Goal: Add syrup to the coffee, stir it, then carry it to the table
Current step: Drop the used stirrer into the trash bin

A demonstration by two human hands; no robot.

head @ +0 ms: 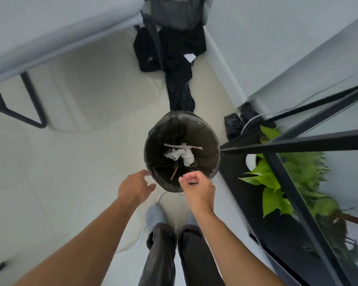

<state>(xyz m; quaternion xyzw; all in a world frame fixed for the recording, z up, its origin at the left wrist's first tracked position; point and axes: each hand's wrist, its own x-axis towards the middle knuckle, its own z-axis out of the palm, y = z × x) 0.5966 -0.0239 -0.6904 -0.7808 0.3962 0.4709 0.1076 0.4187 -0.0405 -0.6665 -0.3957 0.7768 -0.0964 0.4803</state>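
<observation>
I look straight down at a black bin lined with a dark bag, standing on the pale floor. Inside lie crumpled white paper, a thin pale strip and a small wooden stick. My right hand hovers over the bin's near rim with the fingers loosely curled; I see nothing in it. My left hand hangs just left of the rim, fingers spread and empty. No coffee cup or syrup is in view.
A black metal shelf frame with green plants stands close on the right. Dark clothes and bags lie on the floor beyond the bin. A white table with black legs sits at the left. My feet are below the bin.
</observation>
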